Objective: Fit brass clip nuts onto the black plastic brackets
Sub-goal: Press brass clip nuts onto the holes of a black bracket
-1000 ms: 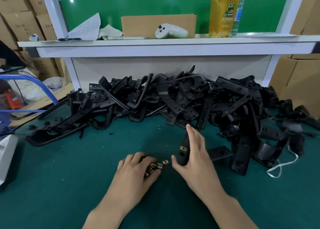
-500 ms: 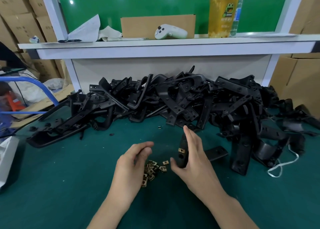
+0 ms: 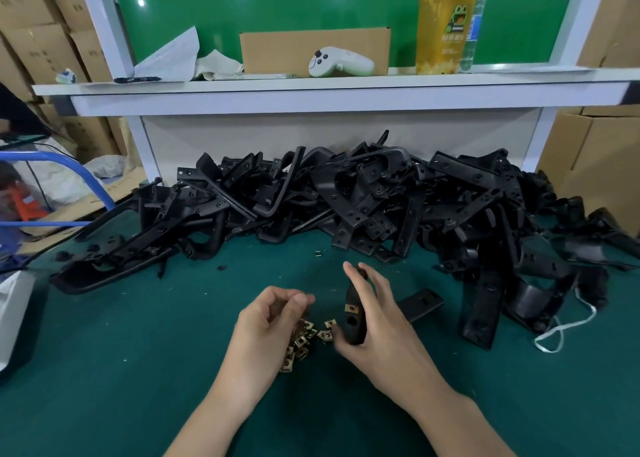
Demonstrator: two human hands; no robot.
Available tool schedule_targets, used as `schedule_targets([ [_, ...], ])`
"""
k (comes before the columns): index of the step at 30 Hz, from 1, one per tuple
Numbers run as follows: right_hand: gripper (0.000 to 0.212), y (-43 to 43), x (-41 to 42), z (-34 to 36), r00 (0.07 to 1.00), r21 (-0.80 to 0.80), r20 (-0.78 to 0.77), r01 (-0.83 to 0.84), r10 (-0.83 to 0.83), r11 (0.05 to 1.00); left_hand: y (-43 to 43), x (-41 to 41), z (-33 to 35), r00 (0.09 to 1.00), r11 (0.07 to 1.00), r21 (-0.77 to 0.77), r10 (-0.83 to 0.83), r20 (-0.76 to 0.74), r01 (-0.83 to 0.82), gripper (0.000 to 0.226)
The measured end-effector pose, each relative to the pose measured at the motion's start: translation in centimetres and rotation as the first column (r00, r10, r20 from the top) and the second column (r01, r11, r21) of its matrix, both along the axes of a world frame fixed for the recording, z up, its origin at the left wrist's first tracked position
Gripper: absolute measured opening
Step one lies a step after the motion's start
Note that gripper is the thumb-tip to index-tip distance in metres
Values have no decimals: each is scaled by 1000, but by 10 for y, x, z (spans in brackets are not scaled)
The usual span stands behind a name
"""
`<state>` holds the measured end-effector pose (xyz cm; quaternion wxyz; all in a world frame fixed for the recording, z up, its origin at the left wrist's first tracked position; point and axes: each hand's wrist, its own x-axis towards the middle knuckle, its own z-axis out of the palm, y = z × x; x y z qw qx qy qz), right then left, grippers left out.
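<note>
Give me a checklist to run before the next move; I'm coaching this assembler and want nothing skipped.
1. The right hand grips the bracket: ok.
2. A fitted clip nut sits on the bracket: ok.
3. The hole below it is free for another nut: ok.
4. The left hand pinches a nut: cannot tell, the curled fingers hide it.
5. The loose clip nuts lie right under the left hand: ok.

Black brackets (image 3: 346, 207) lie heaped at 12 o'clock — one bracket (image 3: 354, 321), upright in the right hand (image 3: 381, 332), carries a fitted nut (image 3: 350, 307); loose brass nuts (image 3: 304, 339) cluster at its 8 o'clock.
</note>
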<state>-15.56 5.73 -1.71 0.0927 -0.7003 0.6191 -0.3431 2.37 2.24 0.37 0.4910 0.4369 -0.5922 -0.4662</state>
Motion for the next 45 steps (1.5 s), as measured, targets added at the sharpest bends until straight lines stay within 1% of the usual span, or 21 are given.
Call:
schedule_targets([
  [2,88,0,0,1,1000,16,1,-1,1,1000,0,1,-2,998,999,-43,26,51,-24,9],
  [3,87,0,0,1,1000,21,2,-1,1,1000,-1,1,-3,998,998,-55,39,52,-36,11],
  [7,87,1,0,2,1000,5,-12,-6,7,1000,-5,6,-5,999,999,-20,38,-32,-39,24],
  [9,88,1,-1,2,1000,-1,-7,-3,3,1000,-7,5,-5,994,999,39,21,-112,-17,28],
  [12,89,1,-1,1,1000,-5,1,3,-3,1000,-7,3,-4,958,989,132,-33,-283,73,29],
  [14,89,1,-1,1,1000,-2,1,4,-4,1000,-6,3,-3,916,976,170,-59,-398,137,24],
  [16,89,0,-1,0,1000,-2,0,4,-4,1000,-7,5,-1,860,963,190,-71,-506,191,25],
  [18,89,-1,-1,0,1000,-6,5,7,-7,1000,-8,6,1,820,954,198,-77,-566,226,28],
  [21,90,-2,-1,-1,1000,-8,16,7,-7,1000,-8,6,4,805,949,202,-80,-588,242,29],
  [25,90,-1,-2,-2,1000,-14,25,7,-6,1000,-7,5,4,801,944,216,-75,-593,248,22],
  [28,90,-1,-1,-2,1000,-17,26,7,-6,1000,-6,3,6,795,938,238,-61,-604,253,23],
  [31,90,-1,-2,-2,1000,-18,19,8,-8,1000,-5,3,7,779,931,258,-44,-625,259,25],
  [36,91,-2,-2,-3,1000,-27,23,11,-10,1000,-4,5,8,749,917,272,-40,-661,290,19],
  [41,90,-2,-2,-3,999,-31,34,12,-11,999,-2,5,9,746,908,276,-58,-664,316,12],
  [45,90,-1,-2,-3,999,-31,37,13,-12,999,-2,4,10,748,904,295,-41,-663,310,10],
])
